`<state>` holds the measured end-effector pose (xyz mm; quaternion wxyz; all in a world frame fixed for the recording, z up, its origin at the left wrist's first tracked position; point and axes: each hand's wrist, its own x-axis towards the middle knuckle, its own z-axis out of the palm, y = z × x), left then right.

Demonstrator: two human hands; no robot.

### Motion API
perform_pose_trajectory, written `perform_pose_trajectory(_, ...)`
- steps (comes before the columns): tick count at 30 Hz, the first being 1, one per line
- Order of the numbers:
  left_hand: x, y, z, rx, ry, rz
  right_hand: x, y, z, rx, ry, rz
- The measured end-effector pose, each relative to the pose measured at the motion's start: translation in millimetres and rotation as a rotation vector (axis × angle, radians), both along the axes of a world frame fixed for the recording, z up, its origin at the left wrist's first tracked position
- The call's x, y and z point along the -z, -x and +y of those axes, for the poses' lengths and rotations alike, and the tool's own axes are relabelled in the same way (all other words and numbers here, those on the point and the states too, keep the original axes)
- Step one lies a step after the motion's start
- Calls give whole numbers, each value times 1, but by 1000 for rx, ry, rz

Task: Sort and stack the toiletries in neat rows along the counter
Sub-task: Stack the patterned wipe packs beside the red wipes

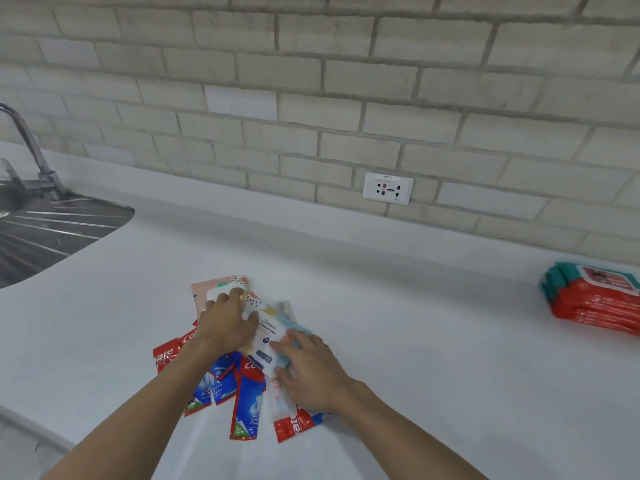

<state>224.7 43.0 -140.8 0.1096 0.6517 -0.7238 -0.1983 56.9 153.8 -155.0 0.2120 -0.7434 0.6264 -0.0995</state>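
A loose pile of toiletries lies on the white counter (415, 323) in front of me. On top are pastel wet-wipe packs (268, 336), one pink pack (221, 284) sticking out at the back. Under them fan out several red and blue toothpaste sachets (246, 407). My left hand (227, 322) lies on the back of the pile, its fingers curled over a wipe pack. At the pile's right side, my right hand (308, 368) grips the edge of the pastel packs. A neat stack of red and teal wipe packs (594, 299) sits far right.
A steel sink drainer (52, 230) with a tap (31, 150) is set into the counter at the left. A wall socket (388, 188) sits on the brick backsplash. Bare counter lies between the pile and the red stack.
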Motion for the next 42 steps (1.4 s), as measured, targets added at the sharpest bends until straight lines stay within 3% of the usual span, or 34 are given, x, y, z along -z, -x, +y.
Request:
perform_pose_trajectory(6,-14,5,-18,-195,-193,345,14,1,3,12,33,32)
perform_pose_trajectory(10,-23,6,-23,-204,-333,441,19,0,3,23,26,12)
perform_pose_trajectory(15,-39,2,-23,-36,-459,332,19,-1,6,36,23,-22)
perform_pose_trajectory(19,-53,9,-23,82,-432,219,14,1,8,47,30,-84)
perform_pose_trajectory(24,-76,26,-22,145,-372,220,3,11,7,117,60,-277)
perform_pose_trajectory(30,-92,58,-21,173,-364,397,-13,45,4,395,242,-718)
perform_pose_trajectory(34,-97,90,-15,180,-557,662,-28,82,1,655,86,-1003)
perform_pose_trajectory(36,-98,111,-12,199,-560,720,-33,103,2,677,-22,-1170)
perform_pose_trajectory(42,-95,179,-4,265,-655,827,-39,170,12,716,67,-1335)
